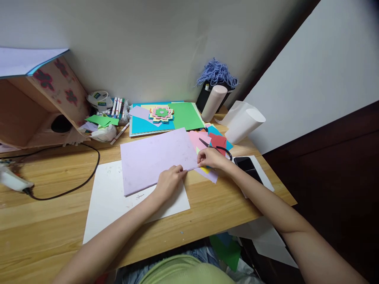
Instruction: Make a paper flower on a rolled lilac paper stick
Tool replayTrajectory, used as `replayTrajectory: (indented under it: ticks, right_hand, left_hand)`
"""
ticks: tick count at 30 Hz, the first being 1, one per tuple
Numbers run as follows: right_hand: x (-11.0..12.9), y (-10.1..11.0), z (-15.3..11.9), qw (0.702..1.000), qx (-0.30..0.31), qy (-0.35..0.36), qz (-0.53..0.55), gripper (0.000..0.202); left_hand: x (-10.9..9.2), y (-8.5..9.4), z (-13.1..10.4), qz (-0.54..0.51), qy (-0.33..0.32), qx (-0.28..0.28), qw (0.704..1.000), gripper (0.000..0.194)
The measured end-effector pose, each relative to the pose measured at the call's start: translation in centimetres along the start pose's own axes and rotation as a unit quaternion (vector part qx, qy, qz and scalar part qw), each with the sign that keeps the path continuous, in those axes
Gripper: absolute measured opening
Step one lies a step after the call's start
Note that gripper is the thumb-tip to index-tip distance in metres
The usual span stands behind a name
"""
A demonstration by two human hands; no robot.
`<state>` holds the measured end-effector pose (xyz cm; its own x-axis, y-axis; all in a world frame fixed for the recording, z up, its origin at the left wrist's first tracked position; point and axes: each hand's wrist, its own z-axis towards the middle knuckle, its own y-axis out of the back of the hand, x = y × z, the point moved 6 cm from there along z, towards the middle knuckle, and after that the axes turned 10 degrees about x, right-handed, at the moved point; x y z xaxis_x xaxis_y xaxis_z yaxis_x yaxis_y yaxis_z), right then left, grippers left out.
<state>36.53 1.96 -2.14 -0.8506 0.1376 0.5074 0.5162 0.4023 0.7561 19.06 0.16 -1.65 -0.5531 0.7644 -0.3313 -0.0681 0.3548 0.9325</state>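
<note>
A lilac sheet of card (pixel 154 157) lies tilted across a white paper sheet (pixel 109 205) on the wooden table. My left hand (pixel 170 179) is closed at its front edge, thumb and fingers pressed onto that edge. At the right front corner, my right hand (pixel 210 157) pinches the card between thumb and fingertips. Just behind my right hand lie black-handled scissors (pixel 224 150), on top of coloured paper scraps (pixel 198 139). A lilac scrap (pixel 211 175) sticks out beneath my right hand.
Coloured sheets with a layered paper flower (pixel 161 113) lie at the back. Paper rolls (pixel 247 126), a pink cylinder (pixel 214 103) and blue yarn (pixel 217 73) stand right. A phone (pixel 247 167) lies near the right edge. Markers (pixel 117 106), a box (pixel 68 90) and a glue gun (pixel 13 179) are left.
</note>
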Motion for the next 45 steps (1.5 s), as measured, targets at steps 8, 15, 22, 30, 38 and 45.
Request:
replayTrajectory:
  ticks: [8, 15, 22, 30, 38, 45]
  right_hand:
    - [2.1, -2.8, -4.3, 0.932, -0.128, 0.258, -0.219, 0.020]
    - [2.5, -3.8, -4.5, 0.877, -0.152, 0.300, -0.343, 0.028]
    - [2.0, -4.1, -4.5, 0.885, -0.164, 0.307, -0.309, 0.032]
    - [1.9, -3.9, -4.6, 0.884, -0.207, 0.299, -0.295, 0.030]
    - [2.3, -3.0, -4.6, 0.911, -0.204, 0.271, -0.234, 0.022]
    - [1.8, -2.9, -4.7, 0.930, -0.194, 0.257, -0.177, 0.023]
  left_hand:
    - [-1.5, -1.3, 0.7, 0.146, -0.025, -0.014, 0.989, 0.017]
    - [-2.3, -1.2, 2.2, 0.165, -0.017, -0.004, 0.986, 0.017]
    - [-2.9, -0.7, 3.1, 0.184, -0.036, -0.058, 0.980, 0.017]
    - [-3.1, -1.3, 3.6, 0.176, -0.011, -0.136, 0.975, 0.021]
    - [-2.6, -1.2, 3.6, 0.133, 0.041, -0.106, 0.985, 0.019]
    - [-2.9, -1.2, 3.9, 0.122, 0.026, -0.073, 0.989, 0.021]
